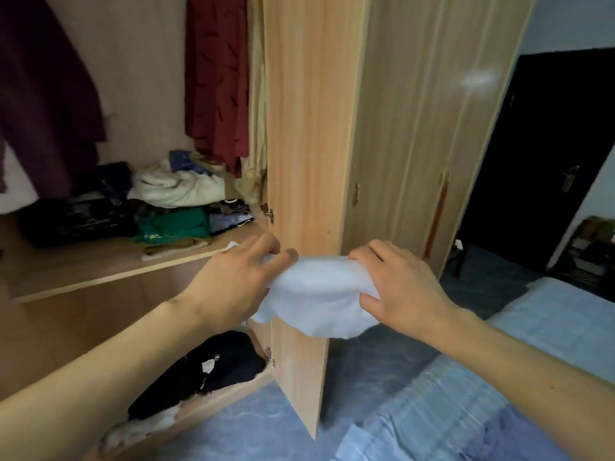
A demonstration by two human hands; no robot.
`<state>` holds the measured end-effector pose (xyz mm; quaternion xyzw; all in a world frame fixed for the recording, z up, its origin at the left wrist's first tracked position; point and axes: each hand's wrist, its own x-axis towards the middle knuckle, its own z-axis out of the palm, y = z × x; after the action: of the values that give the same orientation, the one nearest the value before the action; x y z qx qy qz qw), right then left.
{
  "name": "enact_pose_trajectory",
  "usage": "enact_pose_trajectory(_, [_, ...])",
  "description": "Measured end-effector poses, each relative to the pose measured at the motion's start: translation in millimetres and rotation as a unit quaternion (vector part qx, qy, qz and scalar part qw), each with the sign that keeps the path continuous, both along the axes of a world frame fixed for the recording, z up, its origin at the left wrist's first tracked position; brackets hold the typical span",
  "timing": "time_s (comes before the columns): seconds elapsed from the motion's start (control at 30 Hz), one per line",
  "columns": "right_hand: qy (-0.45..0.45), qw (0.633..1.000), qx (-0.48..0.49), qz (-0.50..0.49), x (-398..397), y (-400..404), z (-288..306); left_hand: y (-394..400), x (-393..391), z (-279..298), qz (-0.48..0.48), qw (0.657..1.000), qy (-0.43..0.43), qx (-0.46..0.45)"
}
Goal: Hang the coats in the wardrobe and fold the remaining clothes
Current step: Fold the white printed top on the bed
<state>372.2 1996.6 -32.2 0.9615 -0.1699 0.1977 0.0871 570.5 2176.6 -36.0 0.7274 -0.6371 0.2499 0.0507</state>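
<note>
Two hands grip one white garment [319, 294] in mid-air: left hand [233, 284] fingers [286, 256] curled over its left end, right hand [396, 287] fingers [361, 259] bunching its right end. Cloth sags between them, before the open wardrobe door [306, 128]. Behind, a shelf [100, 264] carries folded clothes [173, 224]; a red garment [216, 78] hangs above. A blue bed [532, 344] lies at right.
</note>
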Motion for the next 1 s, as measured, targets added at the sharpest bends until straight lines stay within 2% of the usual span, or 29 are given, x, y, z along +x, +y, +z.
enact_pose_trajectory(0.27, [0.005,0.995,0.012,0.095,141.4,-25.5,-23.5,10.5,99.2,-23.6,0.107,0.994,0.004,0.004])
enact_pose_trajectory(0.57, [-0.026,0.973,0.029,0.226,299.5,-57.8,-19.4,15.3,187.6,2.0,0.222,0.975,-0.005,0.016])
enact_pose_trajectory(0.7, [0.000,0.961,0.035,0.276,359.5,-45.6,-27.9,34.2,223.4,-8.0,0.267,0.963,0.012,0.016])
enact_pose_trajectory(1.0, [0.046,0.942,-0.024,0.331,502.8,8.5,-39.4,94.8,339.0,-46.8,0.335,0.942,0.034,-0.022])
